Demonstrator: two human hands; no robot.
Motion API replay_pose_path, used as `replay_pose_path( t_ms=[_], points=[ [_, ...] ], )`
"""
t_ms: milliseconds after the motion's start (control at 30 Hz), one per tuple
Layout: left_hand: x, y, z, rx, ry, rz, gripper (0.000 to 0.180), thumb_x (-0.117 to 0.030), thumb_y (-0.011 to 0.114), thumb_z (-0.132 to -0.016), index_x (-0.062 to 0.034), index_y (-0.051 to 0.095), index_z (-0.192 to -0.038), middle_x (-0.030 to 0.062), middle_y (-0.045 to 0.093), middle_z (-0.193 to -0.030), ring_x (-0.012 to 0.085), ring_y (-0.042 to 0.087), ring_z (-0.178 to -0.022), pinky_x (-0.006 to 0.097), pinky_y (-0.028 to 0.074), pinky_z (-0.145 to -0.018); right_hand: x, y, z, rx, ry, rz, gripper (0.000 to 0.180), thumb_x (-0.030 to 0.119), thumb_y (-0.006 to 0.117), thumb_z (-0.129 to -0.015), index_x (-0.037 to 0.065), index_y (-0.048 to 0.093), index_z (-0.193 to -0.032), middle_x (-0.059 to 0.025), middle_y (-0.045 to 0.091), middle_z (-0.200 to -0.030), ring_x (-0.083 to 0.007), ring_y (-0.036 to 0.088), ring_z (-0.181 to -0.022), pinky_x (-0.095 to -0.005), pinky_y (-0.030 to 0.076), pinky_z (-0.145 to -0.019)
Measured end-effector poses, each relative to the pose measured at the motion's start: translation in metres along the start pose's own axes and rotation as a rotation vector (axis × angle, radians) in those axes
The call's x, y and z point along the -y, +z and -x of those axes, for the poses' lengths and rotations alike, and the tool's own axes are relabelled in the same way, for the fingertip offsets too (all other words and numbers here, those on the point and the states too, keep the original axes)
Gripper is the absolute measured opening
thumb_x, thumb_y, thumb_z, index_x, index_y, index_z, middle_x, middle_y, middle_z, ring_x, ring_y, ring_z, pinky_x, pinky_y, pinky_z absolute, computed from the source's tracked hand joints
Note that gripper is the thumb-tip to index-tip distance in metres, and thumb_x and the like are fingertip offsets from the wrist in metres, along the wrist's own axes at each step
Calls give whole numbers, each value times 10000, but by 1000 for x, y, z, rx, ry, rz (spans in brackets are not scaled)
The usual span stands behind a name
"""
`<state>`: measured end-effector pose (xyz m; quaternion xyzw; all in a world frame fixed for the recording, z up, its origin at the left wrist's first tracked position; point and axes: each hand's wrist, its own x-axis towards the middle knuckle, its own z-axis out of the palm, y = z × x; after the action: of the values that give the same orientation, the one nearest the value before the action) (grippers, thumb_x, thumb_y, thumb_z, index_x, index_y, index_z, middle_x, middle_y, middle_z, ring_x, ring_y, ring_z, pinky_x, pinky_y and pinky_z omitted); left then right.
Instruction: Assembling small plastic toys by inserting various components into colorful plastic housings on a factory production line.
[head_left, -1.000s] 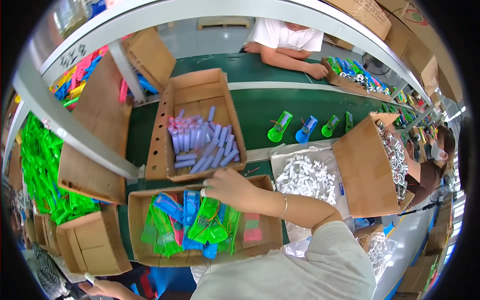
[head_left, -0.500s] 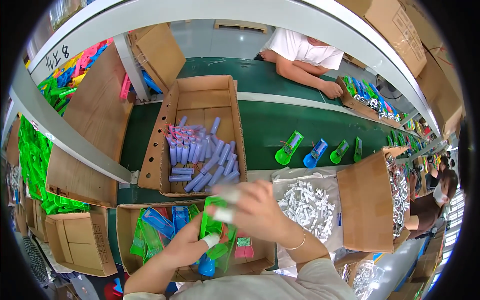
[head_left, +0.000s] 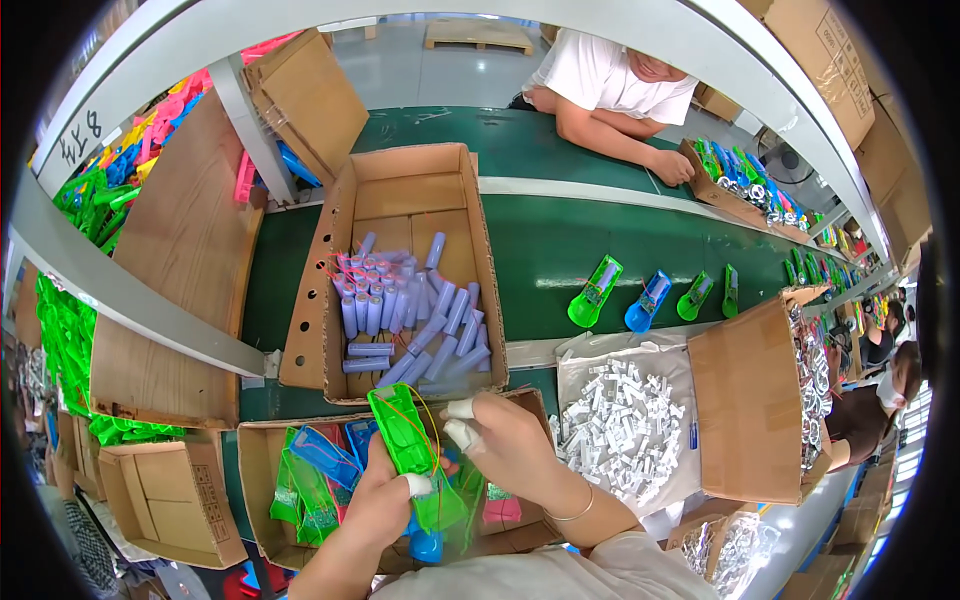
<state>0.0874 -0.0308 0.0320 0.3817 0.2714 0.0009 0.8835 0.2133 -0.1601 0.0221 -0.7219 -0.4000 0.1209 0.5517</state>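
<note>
My left hand (head_left: 385, 505) grips a green plastic housing (head_left: 402, 432), its thumb, with a white finger cover, against the side. Thin orange and yellow wires run over the housing. Close to its right edge is my right hand (head_left: 515, 445), fingers curled beside the wires, two tips in white covers; whatever is between them is hidden. Below both hands sits a cardboard box (head_left: 258, 480) with green, blue (head_left: 325, 455) and pink housings. Just beyond lies a box (head_left: 410, 192) of purple cylindrical battery cells (head_left: 375, 310) with red wires.
Several green and blue housings (head_left: 596, 292) lie in a row on the green belt (head_left: 540, 235). Small white plastic pieces (head_left: 625, 425) fill a lined tray at right, next to a carton (head_left: 745, 405) of metal rings. A person (head_left: 610, 95) leans on the far side. A wooden board (head_left: 185, 265) stands left.
My right hand has drawn back to the right from over the housing, uncovering it and its wires. The left hand keeps its grip. The whole view has shifted slightly.
</note>
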Motion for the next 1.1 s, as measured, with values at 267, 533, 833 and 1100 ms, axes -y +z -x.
replay_pose_path(
  t_ms=[267, 533, 833, 1100],
  points=[
    [-13, 8, -16, 72, 181, -161, 623, 67, 507, -718, -53, 273, -1282, 115, 503, -1084, 233, 552, -980, 365, 451, -846, -3, 5, -23, 44, 47, -102, 184, 0, 588, -811, -9, 600, -995, -114, 556, -791, -223, 569, -665, -312, 458, -589],
    [0, -6, -12, 22, 233, -163, 626, 98, 468, -773, -60, 288, -1351, 63, 487, -1142, 178, 500, -1037, 310, 408, -890, -7, 13, -19, 56, -32, 18, 127, 42, 604, -844, 4, 613, -965, -86, 552, -748, -192, 554, -633, -306, 435, -566],
    [17, -11, -6, 239, 327, -408, 664, 85, 419, -753, -18, 191, -1368, 108, 352, -1267, 202, 354, -1213, 320, 277, -1038, 25, 13, -7, 34, 46, 136, 156, 123, 682, -749, 7, 606, -821, -77, 527, -671, -190, 511, -576, -308, 418, -527],
    [17, -19, -5, 104, 257, -326, 631, 56, 435, -756, -52, 233, -1345, 99, 436, -1183, 207, 453, -1122, 333, 369, -957, 36, 15, 8, 82, -8, 162, 139, 101, 654, -740, 12, 561, -791, -105, 483, -669, -252, 490, -585, -347, 401, -538]
  ],
)
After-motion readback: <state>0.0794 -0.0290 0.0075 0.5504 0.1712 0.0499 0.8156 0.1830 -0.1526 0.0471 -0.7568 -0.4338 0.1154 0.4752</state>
